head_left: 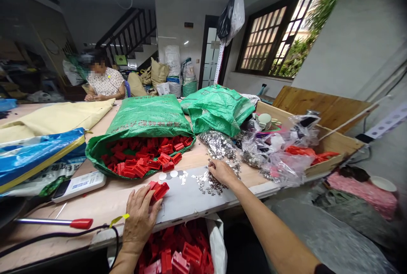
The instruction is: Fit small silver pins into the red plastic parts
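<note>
My left hand (140,214) lies on the table edge with its fingers closed round a red plastic part (159,190). My right hand (222,172) reaches forward, fingers curled down into a scatter of small silver metal pieces (206,183) on a grey sheet (190,199). What it pinches, if anything, is too small to see. A green woven sack (143,119) lies open just beyond, spilling several red plastic parts (143,159). Below the table edge a white bag (181,253) holds more red parts.
A second green sack (219,110), clear bags of metal pieces (270,155) and a wooden tray (333,142) stand at the right. A white remote-like device (79,185), a red-handled tool (57,222) and a black cable (57,236) lie left. A person (103,81) sits at the far end.
</note>
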Demonstrator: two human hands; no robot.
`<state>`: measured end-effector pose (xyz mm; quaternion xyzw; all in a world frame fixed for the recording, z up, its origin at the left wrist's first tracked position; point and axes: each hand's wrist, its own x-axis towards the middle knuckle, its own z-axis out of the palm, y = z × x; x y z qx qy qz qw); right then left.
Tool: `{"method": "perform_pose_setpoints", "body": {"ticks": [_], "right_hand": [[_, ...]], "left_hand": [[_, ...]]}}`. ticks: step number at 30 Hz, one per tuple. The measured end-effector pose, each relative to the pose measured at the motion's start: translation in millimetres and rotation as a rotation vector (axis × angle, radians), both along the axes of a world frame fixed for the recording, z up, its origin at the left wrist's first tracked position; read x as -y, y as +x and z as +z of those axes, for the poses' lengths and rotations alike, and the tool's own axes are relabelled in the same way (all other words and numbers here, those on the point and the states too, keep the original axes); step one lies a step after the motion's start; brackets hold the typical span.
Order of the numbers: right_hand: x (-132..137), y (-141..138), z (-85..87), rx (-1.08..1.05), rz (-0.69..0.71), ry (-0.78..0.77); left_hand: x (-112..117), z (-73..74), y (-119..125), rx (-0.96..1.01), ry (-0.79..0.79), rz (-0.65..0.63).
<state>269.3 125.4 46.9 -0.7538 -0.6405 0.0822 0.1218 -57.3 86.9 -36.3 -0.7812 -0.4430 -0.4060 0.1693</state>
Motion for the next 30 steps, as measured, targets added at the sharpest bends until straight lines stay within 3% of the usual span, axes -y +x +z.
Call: {"method": "perform_pose_setpoints", "body": {"ticks": [20, 25, 30], "right_hand": [[-8.9, 1.1, -1.8, 0.051, 0.017, 0.009], [-9.2, 9.3, -4.3, -0.022, 0.03, 0.091], [9.6, 12.0, -5.1, -0.18, 0.082, 0.178]], "left_hand": [[1.1, 3.5, 1.9, -0.006, -0.049, 0.024], [2.1, 6.0, 4.6, 0.016, -0.078, 0.035], [4.1, 9.6, 7.3, 0.007, -0.109, 0.047]]}}
